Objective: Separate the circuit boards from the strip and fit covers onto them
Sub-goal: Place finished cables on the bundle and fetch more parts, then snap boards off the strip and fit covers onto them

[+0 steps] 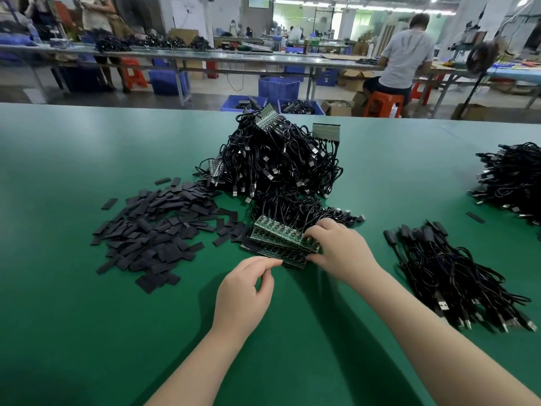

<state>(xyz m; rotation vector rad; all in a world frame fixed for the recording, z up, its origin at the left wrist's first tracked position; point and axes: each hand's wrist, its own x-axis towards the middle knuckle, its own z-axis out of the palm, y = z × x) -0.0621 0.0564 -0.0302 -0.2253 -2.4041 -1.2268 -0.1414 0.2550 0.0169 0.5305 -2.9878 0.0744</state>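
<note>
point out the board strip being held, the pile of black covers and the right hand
board strip (278, 234), head view, middle of its top face
pile of black covers (158, 227), head view, pile centre
right hand (341, 249), head view, back of hand

Wide green counter (87, 288) across the near ground. Beyond its far edge, grey floor (205, 96) with blue plastic crates (278, 87), cardboard boxes (336, 108) and orange stools (383, 105). Long pale workbenches (234, 58) running left to right, far back. Seated person (407, 51) in a grey shirt at far right, back turned. Bright ceiling strip lights (351, 5) and pale walls behind.
</note>
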